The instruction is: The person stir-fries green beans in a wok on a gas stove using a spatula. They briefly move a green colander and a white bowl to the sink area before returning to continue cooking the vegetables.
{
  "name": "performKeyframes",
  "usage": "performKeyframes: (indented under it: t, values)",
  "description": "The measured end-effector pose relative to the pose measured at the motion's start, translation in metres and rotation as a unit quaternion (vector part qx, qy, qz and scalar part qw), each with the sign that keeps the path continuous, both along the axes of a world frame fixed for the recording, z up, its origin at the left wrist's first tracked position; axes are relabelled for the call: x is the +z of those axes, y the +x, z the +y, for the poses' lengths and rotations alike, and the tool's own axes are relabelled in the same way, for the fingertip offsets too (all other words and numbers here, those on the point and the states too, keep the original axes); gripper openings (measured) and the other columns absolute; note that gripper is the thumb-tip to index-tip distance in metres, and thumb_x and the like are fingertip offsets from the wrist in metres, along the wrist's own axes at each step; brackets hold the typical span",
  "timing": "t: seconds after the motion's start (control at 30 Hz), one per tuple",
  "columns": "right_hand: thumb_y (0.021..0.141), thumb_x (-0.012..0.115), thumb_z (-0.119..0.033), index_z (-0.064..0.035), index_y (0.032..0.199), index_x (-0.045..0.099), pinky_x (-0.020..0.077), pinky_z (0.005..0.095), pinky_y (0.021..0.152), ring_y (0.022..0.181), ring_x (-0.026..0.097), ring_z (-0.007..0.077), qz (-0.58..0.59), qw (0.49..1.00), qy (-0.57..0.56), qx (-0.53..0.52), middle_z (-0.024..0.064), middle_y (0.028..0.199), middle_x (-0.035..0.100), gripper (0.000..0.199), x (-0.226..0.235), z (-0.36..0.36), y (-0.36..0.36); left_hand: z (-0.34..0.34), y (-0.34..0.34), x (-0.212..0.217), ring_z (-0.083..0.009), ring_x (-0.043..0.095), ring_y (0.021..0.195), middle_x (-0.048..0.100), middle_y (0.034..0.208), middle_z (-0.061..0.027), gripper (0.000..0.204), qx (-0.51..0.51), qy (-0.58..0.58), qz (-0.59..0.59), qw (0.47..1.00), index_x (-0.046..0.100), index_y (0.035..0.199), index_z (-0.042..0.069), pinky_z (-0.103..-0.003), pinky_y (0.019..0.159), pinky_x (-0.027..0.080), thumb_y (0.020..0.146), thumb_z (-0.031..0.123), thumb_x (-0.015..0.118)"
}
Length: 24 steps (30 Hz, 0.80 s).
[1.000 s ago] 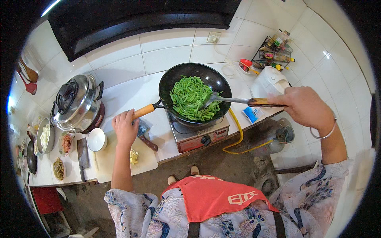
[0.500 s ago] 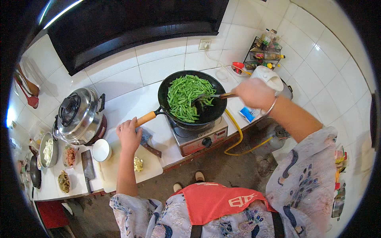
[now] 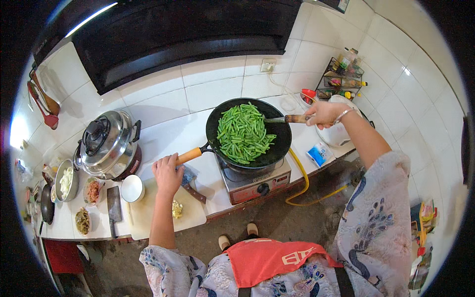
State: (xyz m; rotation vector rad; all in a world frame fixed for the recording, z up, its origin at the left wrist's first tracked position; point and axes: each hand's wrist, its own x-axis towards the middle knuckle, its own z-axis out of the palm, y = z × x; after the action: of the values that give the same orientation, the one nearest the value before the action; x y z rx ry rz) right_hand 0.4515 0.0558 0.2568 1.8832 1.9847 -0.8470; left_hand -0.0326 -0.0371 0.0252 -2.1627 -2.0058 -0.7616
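Note:
A black wok (image 3: 283, 136) full of cut green beans (image 3: 243, 134) sits on a gas stove (image 3: 257, 190). My left hand (image 3: 168, 173) is closed round the end of its wooden handle (image 3: 190, 156). On the other side, my right hand (image 3: 325, 114) grips a spatula (image 3: 296, 119) by its dark-tipped wooden handle. The spatula's metal shaft reaches over the wok's right rim; its blade is hidden among the beans. Beneath my left forearm lies a cutting board (image 3: 190, 218) with chopped pale yellow pieces (image 3: 177, 209) and a cleaver (image 3: 193, 190) at its upper edge.
A lidded steel pot (image 3: 106, 143) stands left, near a white bowl (image 3: 132, 188), another cleaver (image 3: 114, 208) and several food dishes (image 3: 92, 192). A yellow gas hose (image 3: 303, 173) curves beside the stove. A white container (image 3: 341, 131) and bottle rack (image 3: 341, 79) are at right.
My right hand has moved the spatula toward the wok's far right side, and its blade has gone under the beans. The beans now cover the formerly bare lower right. The whole view has shifted slightly.

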Motion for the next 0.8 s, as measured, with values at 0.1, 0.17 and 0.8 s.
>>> performKeyframes:
  t: [0.1, 0.17, 0.8]
  values:
    - [0.083, 0.066, -0.015, -0.0093, 0.13, 0.06, 0.0446, 0.0274, 0.044, 0.051, 0.056, 0.0112, -0.016, 0.995, 0.024, 0.1, 0.0042, 0.064, 0.061, 0.048, 0.017, -0.017, -0.023, -0.006, -0.006, 0.003, -0.027, 0.057, 0.108, 0.064, 0.109, -0.0078, 0.047, 0.011, 0.015, 0.005, 1.0, 0.062, 0.121, 0.012, -0.046, 0.101, 0.035, 0.076, 0.021, 0.074]
    - [0.082, 0.066, -0.013, -0.0091, 0.131, 0.06, 0.0466, 0.0281, 0.046, 0.053, 0.058, 0.0115, -0.035, 0.992, 0.031, 0.117, 0.0049, 0.066, 0.063, 0.049, 0.045, -0.022, -0.015, -0.009, -0.005, -0.001, -0.027, 0.057, 0.107, 0.065, 0.109, -0.0077, 0.046, 0.014, 0.015, 0.005, 1.0, 0.063, 0.12, 0.012, -0.046, 0.1, 0.035, 0.076, 0.021, 0.074]
    - [0.077, 0.055, -0.002, -0.0218, 0.128, 0.063, 0.0546, 0.0471, 0.067, 0.076, 0.067, 0.0367, -0.084, 0.865, 0.212, 0.446, 0.0222, 0.085, 0.067, 0.055, 0.027, -0.029, -0.096, -0.014, -0.008, -0.003, -0.0273, 0.058, 0.103, 0.065, 0.105, -0.0069, 0.046, 0.025, 0.018, 0.015, 0.999, 0.063, 0.119, 0.013, -0.045, 0.098, 0.037, 0.076, 0.019, 0.075]
